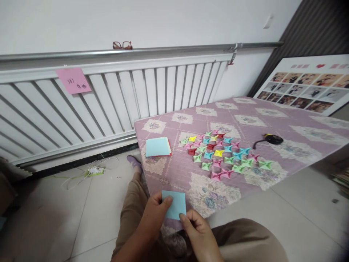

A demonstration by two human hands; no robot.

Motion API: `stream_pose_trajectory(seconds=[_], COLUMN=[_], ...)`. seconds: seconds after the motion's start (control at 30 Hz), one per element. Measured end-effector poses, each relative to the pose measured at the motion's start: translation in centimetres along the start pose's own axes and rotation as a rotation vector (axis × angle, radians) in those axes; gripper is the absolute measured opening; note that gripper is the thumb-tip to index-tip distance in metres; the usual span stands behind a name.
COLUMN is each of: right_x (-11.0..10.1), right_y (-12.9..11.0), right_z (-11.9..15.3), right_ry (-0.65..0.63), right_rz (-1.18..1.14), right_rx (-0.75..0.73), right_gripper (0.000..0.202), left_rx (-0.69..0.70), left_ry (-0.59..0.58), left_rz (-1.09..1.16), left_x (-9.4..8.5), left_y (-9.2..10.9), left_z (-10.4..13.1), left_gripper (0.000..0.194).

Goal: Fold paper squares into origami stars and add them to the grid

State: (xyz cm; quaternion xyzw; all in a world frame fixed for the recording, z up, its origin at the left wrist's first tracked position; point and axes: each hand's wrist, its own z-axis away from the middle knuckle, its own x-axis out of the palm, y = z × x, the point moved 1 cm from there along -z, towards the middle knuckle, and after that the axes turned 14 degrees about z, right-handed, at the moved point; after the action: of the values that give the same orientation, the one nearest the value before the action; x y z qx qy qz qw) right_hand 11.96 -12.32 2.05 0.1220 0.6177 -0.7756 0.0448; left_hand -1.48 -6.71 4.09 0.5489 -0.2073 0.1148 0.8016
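Note:
A light blue square of paper (176,204) is held over the near corner of the cloth-covered table (174,174). My left hand (156,211) pinches its left side, thumb on top. The lower right corner is between the thumb and fingers of my right hand (196,229). Beyond them, at the table's left edge, lies a stack of square paper (157,147), light blue on top with red and pale edges showing beneath. Several small folded paper pieces (218,153) in pink, green, blue, yellow and red stand in slanting rows to the right.
A black cable with a plug (273,139) lies on the table's right part. Behind the table are a white radiator (152,89) and a photo board (308,85). A power strip (96,170) with cords is on the floor at the left.

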Motion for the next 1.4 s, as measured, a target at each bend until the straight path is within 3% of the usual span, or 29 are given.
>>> stream_pose_trajectory(seconds=[0.33,0.5,0.67,0.77,0.9,1.07,1.4], right_x=[0.3,0.7,0.8,0.3,-0.4,-0.5,-2.0], right_y=[0.1,0.5,0.3,-0.5,-1.2,-1.1,0.0], right_z=[0.0,0.1,0.0,-0.3,-0.6,-0.6,-2.1], right_ry=[-0.013,0.122,0.082,0.052,0.102,0.107,0.092], right_rz=[-0.036,-0.173,-0.209,-0.23,-0.326,-0.435,-0.163], right_rx=[0.016,0.099,0.079,0.081,0.123,0.175,0.084], right_gripper=[0.042,0.044,0.042,0.037,0.036,0.035,0.037], left_rx=[0.005,0.013,-0.011,-0.025,-0.057,-0.03,-0.024], left_ry=[-0.012,-0.075,-0.029,-0.03,-0.073,-0.079,-0.088], left_rz=[0.026,0.157,0.135,0.013,-0.175,-0.203,-0.385], left_x=[0.0,0.6,0.8,0.6,0.2,-0.4,-1.2], left_y=[0.4,-1.9,-3.0,-2.0,-1.2,-1.5,-1.3], left_z=[-0.4,-0.2,0.0,0.1,0.3,0.3,-0.5], left_gripper=[0.032,0.031,0.031,0.03,0.03,0.033,0.036])
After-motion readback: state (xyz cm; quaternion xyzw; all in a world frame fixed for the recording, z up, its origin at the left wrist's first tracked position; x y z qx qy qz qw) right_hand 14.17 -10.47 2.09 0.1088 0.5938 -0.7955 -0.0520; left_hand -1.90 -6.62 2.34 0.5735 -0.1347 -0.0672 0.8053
